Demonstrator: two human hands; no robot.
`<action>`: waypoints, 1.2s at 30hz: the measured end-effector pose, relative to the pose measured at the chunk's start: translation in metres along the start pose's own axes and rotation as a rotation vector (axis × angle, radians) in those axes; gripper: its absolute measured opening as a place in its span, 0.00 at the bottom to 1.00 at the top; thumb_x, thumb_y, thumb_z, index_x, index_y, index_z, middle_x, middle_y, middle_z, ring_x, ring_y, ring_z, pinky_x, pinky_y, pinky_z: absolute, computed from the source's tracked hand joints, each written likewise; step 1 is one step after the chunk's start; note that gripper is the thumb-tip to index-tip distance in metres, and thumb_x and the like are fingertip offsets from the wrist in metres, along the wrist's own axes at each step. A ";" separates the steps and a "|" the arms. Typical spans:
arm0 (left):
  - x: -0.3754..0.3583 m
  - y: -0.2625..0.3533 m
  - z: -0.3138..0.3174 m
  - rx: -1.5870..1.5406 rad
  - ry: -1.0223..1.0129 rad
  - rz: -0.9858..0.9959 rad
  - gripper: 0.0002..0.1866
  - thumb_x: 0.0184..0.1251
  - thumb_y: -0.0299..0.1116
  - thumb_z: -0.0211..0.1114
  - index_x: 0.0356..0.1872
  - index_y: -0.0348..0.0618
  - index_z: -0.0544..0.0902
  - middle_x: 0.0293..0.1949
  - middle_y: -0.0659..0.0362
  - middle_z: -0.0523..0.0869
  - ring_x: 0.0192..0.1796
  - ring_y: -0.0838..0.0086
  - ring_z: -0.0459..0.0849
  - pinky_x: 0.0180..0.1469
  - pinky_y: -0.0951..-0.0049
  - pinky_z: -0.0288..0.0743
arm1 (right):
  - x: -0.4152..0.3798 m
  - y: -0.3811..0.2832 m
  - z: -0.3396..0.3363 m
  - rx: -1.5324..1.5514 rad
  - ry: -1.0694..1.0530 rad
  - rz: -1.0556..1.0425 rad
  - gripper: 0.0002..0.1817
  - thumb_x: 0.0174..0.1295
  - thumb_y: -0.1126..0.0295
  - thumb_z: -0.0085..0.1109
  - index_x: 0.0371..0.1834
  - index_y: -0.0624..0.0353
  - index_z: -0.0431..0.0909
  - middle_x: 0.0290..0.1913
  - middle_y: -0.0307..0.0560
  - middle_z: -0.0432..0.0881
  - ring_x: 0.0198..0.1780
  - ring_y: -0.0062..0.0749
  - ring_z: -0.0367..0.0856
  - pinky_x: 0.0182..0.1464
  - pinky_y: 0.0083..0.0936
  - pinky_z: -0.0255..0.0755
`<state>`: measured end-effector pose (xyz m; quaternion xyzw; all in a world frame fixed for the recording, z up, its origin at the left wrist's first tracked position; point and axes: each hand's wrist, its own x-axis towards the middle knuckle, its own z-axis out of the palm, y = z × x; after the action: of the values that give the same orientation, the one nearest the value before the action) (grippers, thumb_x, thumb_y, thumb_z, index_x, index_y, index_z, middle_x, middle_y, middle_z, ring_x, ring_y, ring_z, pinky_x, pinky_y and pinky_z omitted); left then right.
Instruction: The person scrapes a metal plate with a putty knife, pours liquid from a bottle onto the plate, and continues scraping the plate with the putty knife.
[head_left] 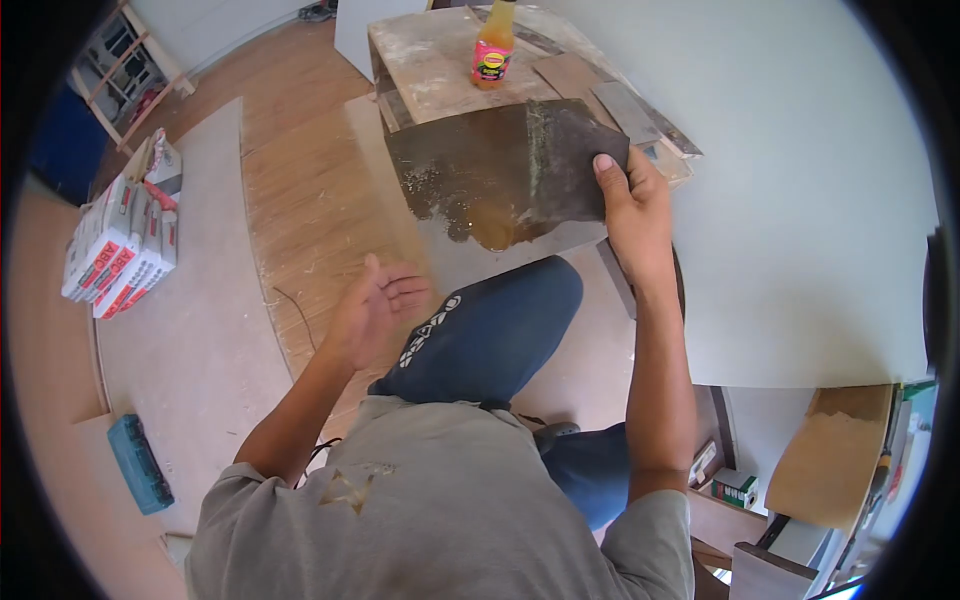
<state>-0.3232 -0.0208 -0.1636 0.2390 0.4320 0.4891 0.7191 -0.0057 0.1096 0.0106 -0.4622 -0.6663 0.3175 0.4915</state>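
Observation:
My right hand [636, 212] grips a thin dark sheet [575, 165] by its right end, thumb on top and fingers behind it. A glossy brown wet patch covers much of the sheet's left and middle, and a rough greenish streak crosses it near the hand. The sheet is tilted above my knee, in front of a low worn table [425, 60]. My left hand [385, 300] is held apart from the sheet with its fingers stretched out, beside my raised left knee, and has nothing in it.
On the table stand a bottle [492, 55] with a pink label and several flat board pieces [575, 75]. A pale panel [790, 200] rises along the right. Stacked bags [125, 245] and a teal case [140, 465] lie on the left; a small green box [736, 487] sits low right.

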 end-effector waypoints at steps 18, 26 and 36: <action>0.022 0.001 0.076 -0.576 -0.196 0.149 0.30 0.95 0.55 0.55 0.81 0.43 0.74 0.80 0.52 0.81 0.83 0.55 0.78 0.86 0.41 0.68 | -0.001 0.018 -0.017 0.507 0.042 0.368 0.17 0.79 0.78 0.72 0.68 0.66 0.87 0.49 0.44 0.93 0.50 0.25 0.89 0.56 0.25 0.83; 0.020 -0.002 0.077 -0.555 -0.153 0.207 0.22 0.94 0.44 0.61 0.77 0.45 0.77 0.77 0.56 0.84 0.78 0.58 0.83 0.81 0.47 0.76 | -0.002 0.013 -0.034 0.418 0.055 0.434 0.14 0.82 0.78 0.62 0.66 0.70 0.86 0.44 0.42 0.89 0.44 0.20 0.85 0.44 0.23 0.78; 0.017 0.005 0.081 -0.647 -0.223 0.213 0.25 0.95 0.52 0.59 0.78 0.49 0.76 0.81 0.60 0.79 0.83 0.62 0.76 0.84 0.45 0.64 | 0.030 -0.010 -0.052 -0.250 -0.070 0.237 0.16 0.82 0.66 0.66 0.60 0.68 0.92 0.36 0.46 0.91 0.41 0.36 0.90 0.46 0.28 0.80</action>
<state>-0.2542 0.0029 -0.1249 0.0946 0.1465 0.6435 0.7453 0.0376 0.1317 0.0465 -0.5835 -0.6583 0.3038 0.3659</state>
